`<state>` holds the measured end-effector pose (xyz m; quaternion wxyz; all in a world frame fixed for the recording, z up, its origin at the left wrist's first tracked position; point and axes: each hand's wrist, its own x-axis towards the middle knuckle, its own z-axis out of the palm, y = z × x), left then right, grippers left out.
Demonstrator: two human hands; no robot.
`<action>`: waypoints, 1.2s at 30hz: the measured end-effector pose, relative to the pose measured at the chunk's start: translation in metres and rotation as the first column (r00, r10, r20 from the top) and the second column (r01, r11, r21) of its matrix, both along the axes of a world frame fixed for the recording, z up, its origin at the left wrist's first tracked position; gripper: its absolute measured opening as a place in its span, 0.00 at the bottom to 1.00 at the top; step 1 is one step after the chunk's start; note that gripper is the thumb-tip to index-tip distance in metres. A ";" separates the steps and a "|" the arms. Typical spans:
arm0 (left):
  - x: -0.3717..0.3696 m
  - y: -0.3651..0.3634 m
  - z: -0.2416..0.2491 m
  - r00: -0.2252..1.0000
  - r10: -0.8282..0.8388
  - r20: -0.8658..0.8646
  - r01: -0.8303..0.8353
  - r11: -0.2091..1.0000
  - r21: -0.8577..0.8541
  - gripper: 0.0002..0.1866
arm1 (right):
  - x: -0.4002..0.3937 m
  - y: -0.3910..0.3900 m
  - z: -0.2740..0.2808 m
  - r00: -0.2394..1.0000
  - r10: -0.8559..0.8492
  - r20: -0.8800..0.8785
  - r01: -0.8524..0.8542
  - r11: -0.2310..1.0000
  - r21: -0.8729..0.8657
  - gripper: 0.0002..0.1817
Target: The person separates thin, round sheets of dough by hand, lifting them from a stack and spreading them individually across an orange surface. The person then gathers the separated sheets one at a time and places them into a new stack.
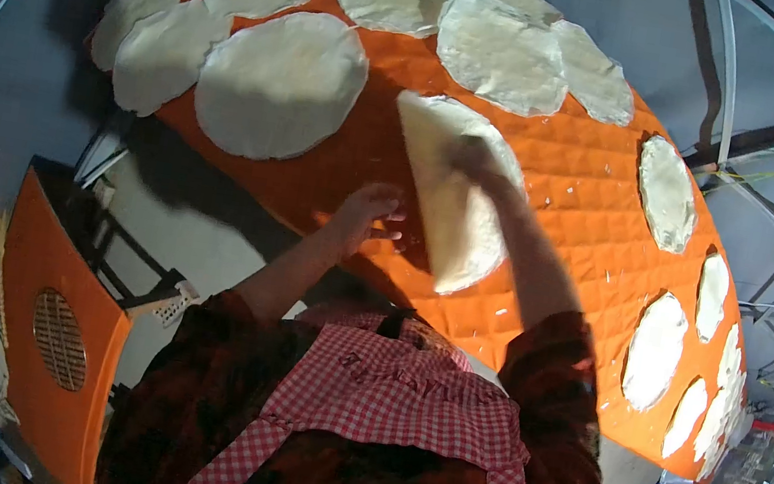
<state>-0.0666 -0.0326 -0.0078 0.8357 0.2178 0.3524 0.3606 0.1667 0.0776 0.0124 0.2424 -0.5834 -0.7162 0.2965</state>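
A round, pale flatbread [488,228] lies doubled over on the orange quilted cloth [571,231] in front of me. Its left side forms a straight fold, and the upper layer is smeared by motion. My right hand [477,162] is at the edge of that upper layer and appears to grip it; the fingertips are blurred. To the left of the fold, my left hand [371,217] hovers above the cloth, fingers loosely bent and apart, with nothing in it. A whole flatbread [280,85] lies flat just beyond my left hand.
More flatbreads [503,53] overlap along the far edge, and several others [655,350] lie on the right side. At lower left stands an orange board [54,331] with a round woven inset. Metal poles [721,82] border the grey wall.
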 end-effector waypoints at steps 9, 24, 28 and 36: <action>0.044 -0.016 0.022 0.859 -0.066 0.508 0.134 0.986 -0.098 0.35 | 0.059 -0.091 0.290 0.705 0.079 0.705 -0.343 0.908 0.241 0.15; 0.065 -0.030 -0.040 0.969 -0.201 -0.147 0.167 0.962 -0.215 0.09 | 0.054 -0.360 -0.035 0.400 -0.889 -0.225 0.793 0.458 -0.401 0.11; 0.074 -0.024 -0.018 0.979 -0.162 -0.120 0.127 0.958 -0.257 0.08 | 0.061 -0.357 -0.043 -0.160 -0.771 -0.616 0.595 0.422 -0.684 0.14; 0.082 -0.020 -0.007 0.979 -0.120 -0.163 0.067 0.953 -0.296 0.08 | 0.052 -0.313 -0.026 -0.386 -0.679 -0.625 0.126 0.632 -0.764 0.13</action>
